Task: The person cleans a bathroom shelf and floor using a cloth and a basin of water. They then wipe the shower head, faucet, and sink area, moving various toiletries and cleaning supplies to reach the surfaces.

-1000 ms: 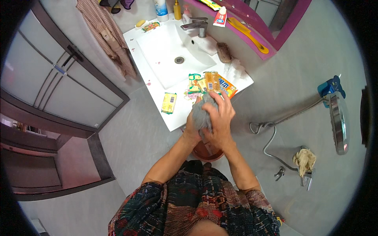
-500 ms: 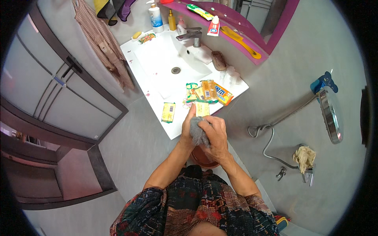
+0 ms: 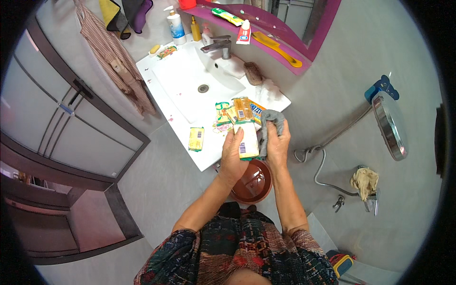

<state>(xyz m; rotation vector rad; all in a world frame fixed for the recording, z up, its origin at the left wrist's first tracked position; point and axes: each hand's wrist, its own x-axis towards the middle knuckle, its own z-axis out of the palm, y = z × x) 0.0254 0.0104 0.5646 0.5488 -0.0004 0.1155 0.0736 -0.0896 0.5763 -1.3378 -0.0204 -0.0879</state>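
Observation:
My left hand (image 3: 232, 160) grips a pale yellow wrapped soap bar (image 3: 248, 142) with green ends and a barcode, held at the counter's front edge. Beside it, my right hand (image 3: 278, 148) is closed on a crumpled grey cloth (image 3: 271, 118), apart from the bar. Just beyond lie more packets: a green-and-yellow one (image 3: 222, 114), an amber one (image 3: 243, 110) and an orange-and-blue one (image 3: 257, 111), partly covered. Another yellow wrapped bar (image 3: 196, 138) rests alone to the left on the white counter (image 3: 209, 152).
Behind is the white basin (image 3: 180, 80) with its grey tap (image 3: 219, 45). A brown scrubber (image 3: 253, 73) sits right of it. Below my hands stands a reddish-brown basin (image 3: 254, 183). A purple shelf (image 3: 228, 7) carries toothpaste tubes and a yellow comb (image 3: 278, 49). A shower hose (image 3: 319, 168) hangs at right.
My hands have come apart. My right hand has moved right and up with the grey cloth, uncovering the soap bar in my left hand. The view has shifted slightly.

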